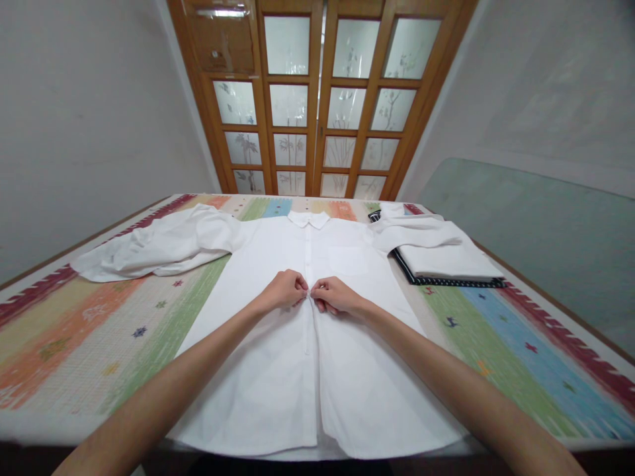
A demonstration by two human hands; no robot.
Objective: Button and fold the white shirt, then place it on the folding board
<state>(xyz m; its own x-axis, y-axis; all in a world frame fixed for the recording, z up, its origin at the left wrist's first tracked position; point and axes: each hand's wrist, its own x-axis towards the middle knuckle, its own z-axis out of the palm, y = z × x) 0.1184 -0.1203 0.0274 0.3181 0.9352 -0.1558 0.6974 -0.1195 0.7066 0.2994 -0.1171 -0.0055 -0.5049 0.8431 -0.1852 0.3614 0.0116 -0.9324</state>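
A white collared shirt lies front side up on the patterned table cover, its collar pointing away from me. The upper placket lies together, while below my hands the two front edges part towards the hem. My left hand pinches the placket edge at mid-front, fingers closed. Right beside it, my right hand is closed in a pinch on the other front edge. The fingertips of both hands nearly meet there. Whether a button is between them is hidden by the fingers.
Crumpled white fabric spreads left of the shirt's shoulder. At the right, folded white cloth lies on a black patterned cloth. The striped table cover runs towards wooden glass-paned doors. A pale glass-like panel stands at the right wall.
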